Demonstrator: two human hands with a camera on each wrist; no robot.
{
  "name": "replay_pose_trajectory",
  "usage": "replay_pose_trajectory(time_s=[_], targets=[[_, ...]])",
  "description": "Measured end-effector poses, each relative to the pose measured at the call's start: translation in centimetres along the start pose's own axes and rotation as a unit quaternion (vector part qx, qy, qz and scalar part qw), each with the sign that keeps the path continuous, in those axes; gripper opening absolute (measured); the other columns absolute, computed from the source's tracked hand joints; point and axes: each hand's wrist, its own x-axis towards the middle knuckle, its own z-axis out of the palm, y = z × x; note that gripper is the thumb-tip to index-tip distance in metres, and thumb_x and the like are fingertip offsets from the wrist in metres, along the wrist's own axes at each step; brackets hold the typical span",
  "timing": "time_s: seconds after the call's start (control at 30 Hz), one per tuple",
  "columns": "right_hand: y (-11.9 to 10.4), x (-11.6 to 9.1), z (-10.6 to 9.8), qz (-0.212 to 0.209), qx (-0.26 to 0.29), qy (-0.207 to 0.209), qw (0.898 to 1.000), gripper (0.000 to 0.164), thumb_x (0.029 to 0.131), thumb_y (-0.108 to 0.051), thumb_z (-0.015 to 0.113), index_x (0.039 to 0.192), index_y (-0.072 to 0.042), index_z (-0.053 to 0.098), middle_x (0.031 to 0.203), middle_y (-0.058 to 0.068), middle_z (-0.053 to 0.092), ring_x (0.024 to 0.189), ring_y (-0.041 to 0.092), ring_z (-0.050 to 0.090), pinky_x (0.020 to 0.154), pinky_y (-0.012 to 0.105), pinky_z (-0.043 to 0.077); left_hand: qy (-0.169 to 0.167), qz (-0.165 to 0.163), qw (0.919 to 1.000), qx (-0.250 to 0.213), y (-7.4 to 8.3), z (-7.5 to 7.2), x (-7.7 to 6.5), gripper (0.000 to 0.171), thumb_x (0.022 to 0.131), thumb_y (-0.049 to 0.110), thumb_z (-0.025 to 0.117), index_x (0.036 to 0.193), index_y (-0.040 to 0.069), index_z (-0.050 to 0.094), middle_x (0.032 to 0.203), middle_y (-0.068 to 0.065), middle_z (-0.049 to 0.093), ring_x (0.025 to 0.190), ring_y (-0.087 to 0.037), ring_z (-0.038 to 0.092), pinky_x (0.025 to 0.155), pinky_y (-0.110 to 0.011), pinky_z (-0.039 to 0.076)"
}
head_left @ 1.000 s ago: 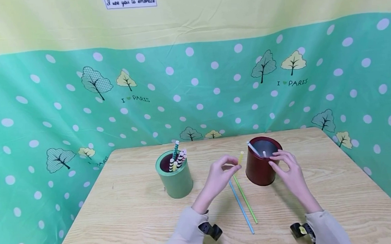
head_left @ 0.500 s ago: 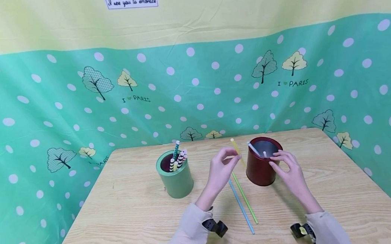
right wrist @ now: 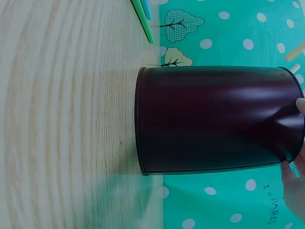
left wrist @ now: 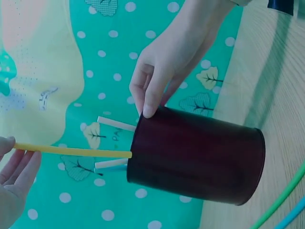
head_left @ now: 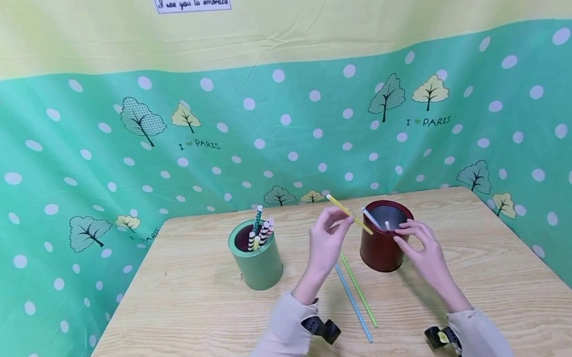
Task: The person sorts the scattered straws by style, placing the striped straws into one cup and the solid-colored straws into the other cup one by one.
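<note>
My left hand [head_left: 323, 246] pinches a yellow straw [head_left: 338, 203] between thumb and fingers. The straw slants down to the right, its lower end overlapping the rim of a dark red canister [head_left: 380, 253] in the head view. In the left wrist view that end of the yellow straw [left wrist: 78, 151] shows right at the canister's rim. With thumb and fingers my right hand [head_left: 427, 254] holds the canister's right rim. Inside the canister, a pale bluish straw [head_left: 370, 217] leans on the left and a white straw end [head_left: 387, 225] shows near the front.
A green canister [head_left: 261, 270] stands to the left, with several patterned straws [head_left: 263, 232] poking out of it. On the wooden table [head_left: 196, 315], a blue straw [head_left: 355, 306] and a green straw [head_left: 362, 296] lie between my forearms. A printed curtain [head_left: 282, 118] hangs behind the table.
My left hand has risen slightly, and the yellow straw has swung from nearly upright to a slant toward the dark red canister's rim. The right hand keeps its place.
</note>
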Motion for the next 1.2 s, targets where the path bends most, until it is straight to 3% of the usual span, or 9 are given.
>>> replay_pose_trajectory(time_s=[0.17,0.3,0.43,0.67,0.87,1.0,1.2], targets=[[0.1,0.0,0.0,-0.017,0.006,0.005,1.000,0.017,0.075,0.000,0.067,0.092,-0.001,0.065,0.103,0.011,0.056,0.113,0.009,0.038,0.095,0.011,0.024,0.022,-0.007,0.9996,-0.019,-0.1,0.5,0.2,0.016,0.079,-0.010,0.057,0.093,-0.015,0.052,0.090,-0.030,0.056,0.086,-0.029,0.058,0.076,-0.026,0.050],[0.2,0.0,0.1,-0.028,0.009,0.011,1.000,0.018,0.074,0.002,0.068,0.091,-0.001,0.065,0.103,0.011,0.056,0.112,0.007,0.038,0.095,0.011,0.024,0.033,-0.003,0.9987,-0.040,-1.4,0.8,0.5,0.016,0.078,-0.009,0.058,0.092,-0.014,0.052,0.091,-0.030,0.057,0.084,-0.015,0.057,0.075,-0.028,0.050],[0.2,0.0,0.1,-0.034,0.011,0.015,0.999,0.020,0.072,0.003,0.068,0.091,0.000,0.065,0.103,0.012,0.057,0.112,0.009,0.039,0.096,0.012,0.025,0.042,0.002,0.9978,-0.051,-2.7,0.9,0.7,0.016,0.079,-0.005,0.060,0.091,-0.012,0.052,0.092,-0.028,0.058,0.082,-0.010,0.057,0.075,-0.028,0.051],[0.2,0.1,0.1,-0.031,0.011,0.013,0.999,0.019,0.073,0.002,0.068,0.092,0.000,0.065,0.103,0.011,0.056,0.113,0.010,0.039,0.096,0.011,0.024,0.049,0.017,0.9970,-0.057,-3.1,1.1,0.6,0.015,0.079,-0.004,0.060,0.089,-0.012,0.052,0.089,-0.030,0.058,0.082,-0.015,0.060,0.074,-0.028,0.051],[0.2,0.1,0.1,-0.037,0.009,0.012,0.999,0.020,0.072,0.004,0.068,0.092,-0.001,0.065,0.104,0.013,0.057,0.112,0.008,0.039,0.096,0.011,0.024,0.048,-0.008,0.9971,-0.059,-1.3,1.4,0.5,0.013,0.078,-0.010,0.058,0.088,-0.015,0.052,0.090,-0.032,0.057,0.085,-0.031,0.059,0.075,-0.027,0.051],[0.2,0.1,0.2,-0.036,0.009,0.016,0.999,0.021,0.071,0.006,0.068,0.091,0.000,0.065,0.103,0.014,0.057,0.111,0.009,0.040,0.096,0.011,0.024,0.042,-0.017,0.9985,-0.030,-1.1,1.5,0.5,0.013,0.079,-0.008,0.058,0.089,-0.015,0.055,0.089,-0.030,0.059,0.086,-0.036,0.059,0.075,-0.026,0.050],[-0.6,0.2,0.2,-0.026,0.016,0.025,0.999,0.023,0.069,0.013,0.067,0.089,0.003,0.065,0.100,0.018,0.057,0.107,0.025,0.042,0.095,0.010,0.024,0.019,-0.018,0.9989,0.038,-2.3,1.7,0.6,0.013,0.079,-0.006,0.060,0.088,-0.014,0.061,0.087,-0.025,0.061,0.083,-0.033,0.062,0.072,-0.024,0.051]])
